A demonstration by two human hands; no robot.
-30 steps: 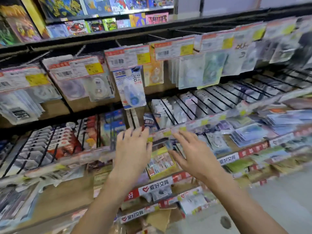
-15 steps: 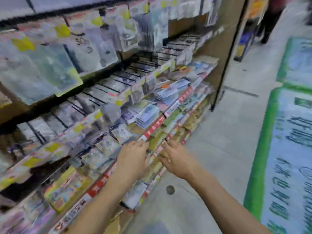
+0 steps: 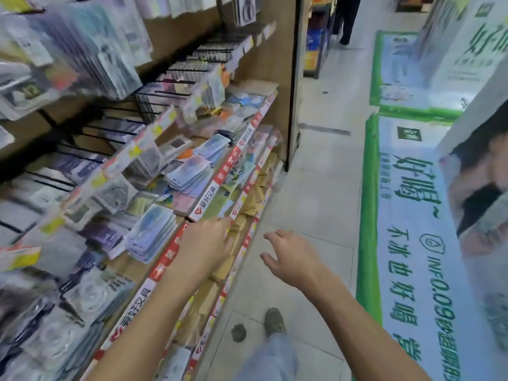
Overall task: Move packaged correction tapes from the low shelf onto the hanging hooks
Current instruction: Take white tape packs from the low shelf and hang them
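In the head view, the person stands beside a long store rack that runs from near left to far centre. The left hand (image 3: 206, 243) is stretched out over the red price strip (image 3: 165, 259) of a low shelf, its fingers relaxed and a little spread, and it holds nothing; whether the fingertips touch the strip I cannot tell. The right hand (image 3: 288, 257) hangs over the tiled floor (image 3: 316, 174), to the right of the rack, also spread and empty.

The packaged correction tapes (image 3: 151, 235) lie in flat stacks on the low shelf, just left of the left hand, and more stacks follow farther along the same shelf. The hanging hooks (image 3: 170, 92) are the black wire pegs higher on the rack, to the far left. The picture is blurred, so the prints on the packs cannot be read.

As I judge it, the step in hand is the reach for a pack, and no pack is taken yet. The next move calls for the left hand to go a little left, to pinch one stack by its edge, and then to lift it up to a free hook and find the hole of the card.
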